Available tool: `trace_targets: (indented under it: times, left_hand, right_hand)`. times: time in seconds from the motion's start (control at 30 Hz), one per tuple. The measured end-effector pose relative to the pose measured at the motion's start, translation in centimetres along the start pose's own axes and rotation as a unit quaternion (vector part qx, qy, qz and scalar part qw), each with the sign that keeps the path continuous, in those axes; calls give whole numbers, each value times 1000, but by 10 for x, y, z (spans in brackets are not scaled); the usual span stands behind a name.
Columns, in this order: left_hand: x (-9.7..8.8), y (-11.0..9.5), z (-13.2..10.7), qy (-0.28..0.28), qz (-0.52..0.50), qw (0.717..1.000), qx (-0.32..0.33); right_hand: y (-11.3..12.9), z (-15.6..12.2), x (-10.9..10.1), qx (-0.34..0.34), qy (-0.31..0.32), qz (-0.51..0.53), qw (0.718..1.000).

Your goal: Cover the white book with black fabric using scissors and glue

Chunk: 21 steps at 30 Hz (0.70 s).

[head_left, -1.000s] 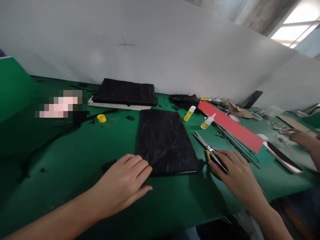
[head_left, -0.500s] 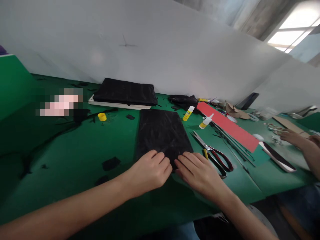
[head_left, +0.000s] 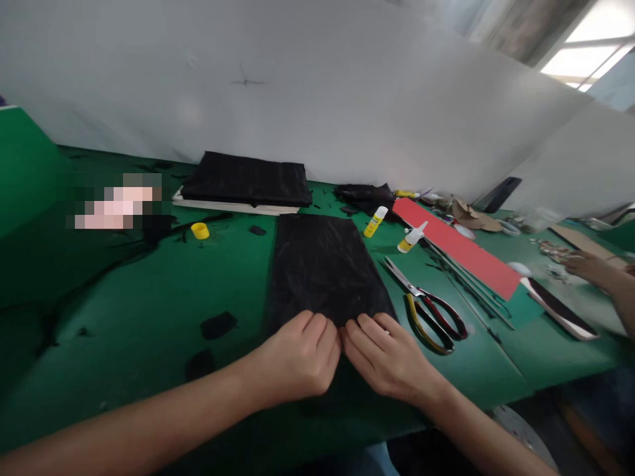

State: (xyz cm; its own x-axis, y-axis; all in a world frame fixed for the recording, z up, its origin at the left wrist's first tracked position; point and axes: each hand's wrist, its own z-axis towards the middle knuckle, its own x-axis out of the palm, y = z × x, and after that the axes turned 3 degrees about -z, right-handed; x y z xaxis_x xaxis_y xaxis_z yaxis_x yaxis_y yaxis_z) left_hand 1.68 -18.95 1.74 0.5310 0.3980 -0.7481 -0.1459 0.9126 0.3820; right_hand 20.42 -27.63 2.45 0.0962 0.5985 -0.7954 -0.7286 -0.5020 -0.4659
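A black sheet-covered rectangular panel lies flat on the green table in front of me. My left hand is closed at its near edge, fingers curled over the black sheet. Beside it, nearly touching, my right hand is closed on the same near edge. Both sets of fingertips are hidden under the knuckles, so the fold of the sheet there is not visible. Scissors with red and yellow handles rest just right of the panel, close to my right hand.
Behind the panel lies a black-wrapped stack. A glue stick, a small glue bottle and a long red strip are on the right. A yellow cap and black scraps lie left. Another person's hand is at far right.
Both hands have drawn slightly nearer to me along with the panel's near edge, and now sit closer together. More of the scissors' yellow handle shows.
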Motion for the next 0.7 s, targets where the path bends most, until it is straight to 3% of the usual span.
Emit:
trace_targets:
  times: [0.17, 0.4, 0.6, 0.7]
  left_hand:
    - [-1, -11, 0, -18, 18, 1000, -14]
    - [5, -11, 2, -1, 12, 998, -58]
    - [16, -5, 7, 26, -14, 994, -108]
    - [4, -6, 5, 90, -58, 982, -155]
  right_hand:
    - [5, 3, 7, 55, -25, 1, 998]
    - [9, 5, 9, 94, -51, 16, 994]
    - [8, 2, 9, 131, 21, 59, 989]
    - [9, 0, 13, 140, 36, 81, 986]
